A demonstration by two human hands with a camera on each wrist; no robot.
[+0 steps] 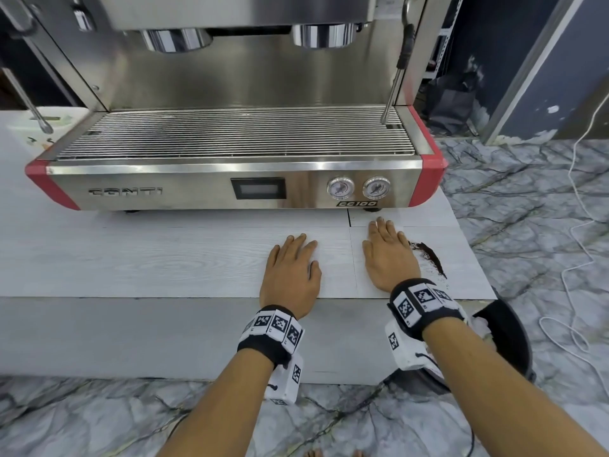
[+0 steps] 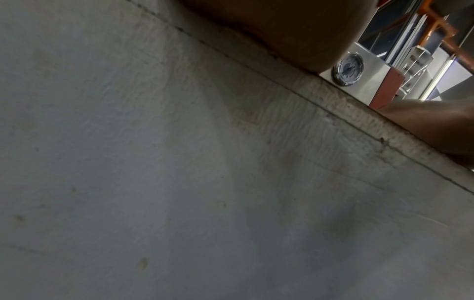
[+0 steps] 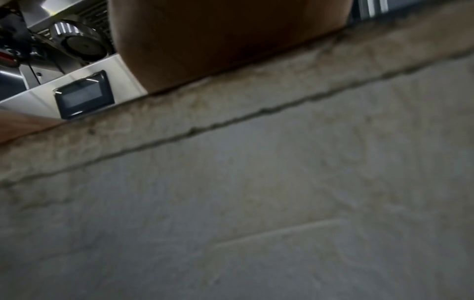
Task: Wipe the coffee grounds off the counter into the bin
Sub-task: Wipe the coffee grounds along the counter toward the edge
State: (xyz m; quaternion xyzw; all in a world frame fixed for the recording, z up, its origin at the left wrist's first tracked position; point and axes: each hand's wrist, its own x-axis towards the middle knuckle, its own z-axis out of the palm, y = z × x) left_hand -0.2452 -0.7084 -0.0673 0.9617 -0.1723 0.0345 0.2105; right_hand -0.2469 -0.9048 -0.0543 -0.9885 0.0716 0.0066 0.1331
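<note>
A dark streak of coffee grounds (image 1: 428, 258) lies on the white wood-grain counter (image 1: 164, 258), near its right end. My right hand (image 1: 385, 255) lies flat, palm down, just left of the grounds with its fingers straight. A thin white edge shows by its fingers; I cannot tell whether a cloth lies under it. My left hand (image 1: 291, 268) rests flat on the counter a little further left and holds nothing. A black bin (image 1: 507, 338) stands on the floor below the counter's right front corner. Both wrist views show only the heel of each hand (image 2: 295, 30) (image 3: 218, 40) at the counter edge.
A steel and red espresso machine (image 1: 230, 189) fills the back of the counter, close behind my fingers. Something white and crumpled (image 1: 481, 326) sits in the bin. A white cable (image 1: 580, 258) runs over the marble floor at the right. A white box (image 1: 39, 123) stands at far left.
</note>
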